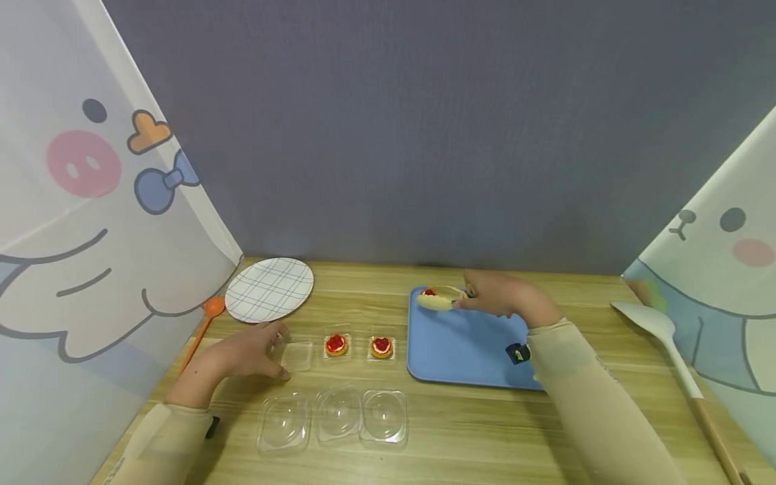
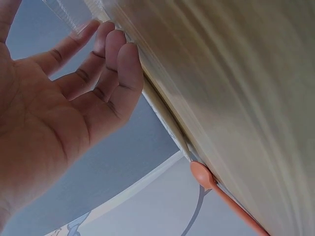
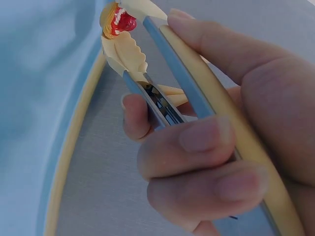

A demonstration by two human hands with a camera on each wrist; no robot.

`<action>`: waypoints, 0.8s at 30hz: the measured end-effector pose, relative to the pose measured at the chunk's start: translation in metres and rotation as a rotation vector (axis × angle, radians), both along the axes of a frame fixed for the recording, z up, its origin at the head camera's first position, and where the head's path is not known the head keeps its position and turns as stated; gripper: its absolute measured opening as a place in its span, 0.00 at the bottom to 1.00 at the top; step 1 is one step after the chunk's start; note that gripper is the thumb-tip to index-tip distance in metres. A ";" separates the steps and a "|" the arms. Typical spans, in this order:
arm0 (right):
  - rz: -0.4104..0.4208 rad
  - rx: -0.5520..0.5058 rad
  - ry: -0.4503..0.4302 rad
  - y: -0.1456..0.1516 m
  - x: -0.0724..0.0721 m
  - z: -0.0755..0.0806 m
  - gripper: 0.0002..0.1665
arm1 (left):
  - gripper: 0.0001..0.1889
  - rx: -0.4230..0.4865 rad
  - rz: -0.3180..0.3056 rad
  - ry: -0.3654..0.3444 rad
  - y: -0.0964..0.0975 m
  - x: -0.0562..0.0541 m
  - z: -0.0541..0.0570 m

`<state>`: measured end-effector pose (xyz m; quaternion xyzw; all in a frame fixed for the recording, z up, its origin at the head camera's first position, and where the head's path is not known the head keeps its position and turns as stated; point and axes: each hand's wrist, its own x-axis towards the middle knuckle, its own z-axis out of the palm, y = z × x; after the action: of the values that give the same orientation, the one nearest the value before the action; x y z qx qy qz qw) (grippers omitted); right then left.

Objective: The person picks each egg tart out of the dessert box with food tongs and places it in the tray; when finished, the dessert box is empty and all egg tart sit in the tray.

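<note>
My right hand [image 1: 500, 294] grips cream-tipped food tongs [image 1: 434, 302] over the far left corner of the blue tray [image 1: 467, 350]. Between the tong tips sits a red-topped tart [image 3: 120, 22]; whether they squeeze it I cannot tell. On the left, my left hand [image 1: 251, 351] has its fingers loosely bent beside a clear plastic box base [image 1: 298, 356]. Its fingertips reach the edge of that base, with no clear grip on it. Two more tarts, a left one [image 1: 336, 345] and a right one [image 1: 381, 347], sit on clear bases between the hands.
Several clear domed lids [image 1: 384, 415] lie in a row at the front. A checked white plate [image 1: 269, 289] and an orange spoon [image 1: 213, 308] are at the back left. Along the right side lies a long-handled white spoon [image 1: 655, 323]. A grey wall [image 1: 388, 135] closes off the back.
</note>
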<state>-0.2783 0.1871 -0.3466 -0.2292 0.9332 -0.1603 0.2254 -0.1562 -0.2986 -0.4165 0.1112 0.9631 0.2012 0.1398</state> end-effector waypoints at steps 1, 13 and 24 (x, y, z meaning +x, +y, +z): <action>-0.004 -0.005 -0.008 0.000 -0.001 -0.001 0.26 | 0.39 0.000 -0.005 0.003 0.000 0.000 0.000; -0.025 0.010 -0.061 -0.003 -0.005 -0.012 0.28 | 0.39 -0.003 -0.010 0.008 0.002 0.001 0.003; -0.030 0.016 -0.062 -0.004 -0.006 -0.018 0.31 | 0.40 -0.011 -0.003 0.002 0.000 0.000 0.001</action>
<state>-0.2848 0.1829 -0.3646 -0.2082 0.9305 -0.1634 0.2534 -0.1565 -0.2984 -0.4156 0.1120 0.9642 0.1957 0.1397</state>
